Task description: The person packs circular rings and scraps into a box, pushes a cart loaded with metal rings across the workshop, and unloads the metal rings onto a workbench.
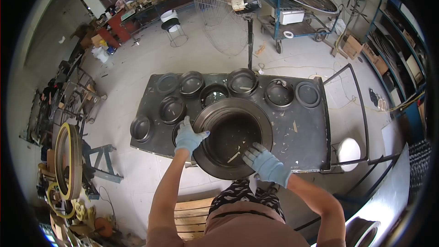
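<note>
A large dark ring with a wide flange [215, 167] lies near the front of the dark worktable, its near edge reaching past the table edge. My left hand [189, 137], in a light blue glove, grips its left side, thumb over the flange and fingers along the outer edge. On the lower right, my gloved right hand [269, 164] has its fingers over the flange towards the bore and its thumb near the outer edge. Pale scraps [234, 157] show inside the ring. Another dark ring is partly hidden behind my left hand.
Several smaller dark rings, among them one at the back [242, 81] and one at the left [140, 128], lie on the worktable [302, 144]. Behind it stands a wire fan [244, 2]. A metal frame [359, 105] adjoins the right side; a wooden slatted surface [194, 217] is below.
</note>
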Demonstrator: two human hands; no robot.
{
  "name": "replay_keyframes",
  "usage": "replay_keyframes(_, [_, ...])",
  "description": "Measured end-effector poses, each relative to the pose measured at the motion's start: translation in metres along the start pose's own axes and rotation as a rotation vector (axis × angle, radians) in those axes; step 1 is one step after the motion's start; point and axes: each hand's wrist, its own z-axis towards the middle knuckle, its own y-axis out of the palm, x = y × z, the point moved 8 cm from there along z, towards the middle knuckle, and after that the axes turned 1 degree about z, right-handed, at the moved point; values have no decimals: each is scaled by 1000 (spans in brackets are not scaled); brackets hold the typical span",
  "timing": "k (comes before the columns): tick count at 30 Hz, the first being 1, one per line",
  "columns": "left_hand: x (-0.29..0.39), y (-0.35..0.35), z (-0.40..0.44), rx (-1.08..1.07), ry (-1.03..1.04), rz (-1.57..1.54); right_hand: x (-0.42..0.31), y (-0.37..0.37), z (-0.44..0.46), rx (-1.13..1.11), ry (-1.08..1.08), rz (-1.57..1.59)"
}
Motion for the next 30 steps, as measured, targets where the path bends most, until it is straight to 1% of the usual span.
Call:
replay_keyframes(1, [-1, 9, 16, -9, 11, -2, 2, 7, 7, -6, 13, 1])
replay_keyframes(3, [-6, 36, 33, -204, -31, 43, 1, 34, 16, -151, -5, 131])
replay_keyframes(4, [-2, 31, 35, -152, 53, 117, 2, 29, 15, -76, -33, 144])
replay_keyframes(7, [2, 29, 38, -170, 62, 110, 2, 36, 18, -136, -53, 160])
replay_keyframes(11, [3, 31, 48, -181, 102, 167, -3, 35, 22, -143, -42, 173])
replay_keyframes(13, [2, 26, 59, -92, 129, 164, -8, 31, 32, -134, -43, 191])
replay_keyframes(15, [3, 21, 72, -117, 164, 164, -14, 41, 46, -108, -24, 200])
replay_keyframes(17, [8, 19, 87, -164, 244, 163, -24, 45, 60, -83, -2, 210])
replay_keyframes(18, [8, 18, 94, -228, 222, 173, -29, 46, 69, -93, 21, 237])
replay_keyframes(19, [3, 20, 99, -231, 225, 181, -34, 47, 78, -102, 45, 265])
replay_keyframes(20, [-2, 21, 104, -207, 239, 191, -40, 49, 86, -163, 68, 254])
replay_keyframes(21, [-5, 23, 110, -181, 255, 198, -35, 46, 87, -159, 74, 256])
replay_keyframes(22, [0, 16, 105, -220, 199, 151, -26, 28, 85, -130, 86, 357])
replay_keyframes(23, [-13, 28, 109, -226, 203, 156, -21, 18, 83, -101, 98, 460])
replay_keyframes(24, [-35, 47, 115, -276, 169, -287, 0, -1, 70, 257, 196, 530])
replay_keyframes(25, [-51, 58, 117, -315, 128, -734, 32, -17, 67, 213, 359, 554])
replay_keyframes(26, [-64, 55, 110, -279, 80, -658, 68, -15, 59, 261, 621, 470])
replay_keyframes(27, [-71, 60, 104, -280, 78, -658, 94, 0, 52, 378, 833, 172])
replay_keyframes(28, [-83, 69, 98, -276, -12, -737, 117, 12, 51, 390, 966, 245])
replay_keyframes(29, [-91, 78, 92, -272, -101, -815, 135, 28, 56, 198, 1078, 455])
replay_keyframes(30, [-71, 56, 77, -249, -33, -830, 140, 33, 64, 141, 1051, 473])
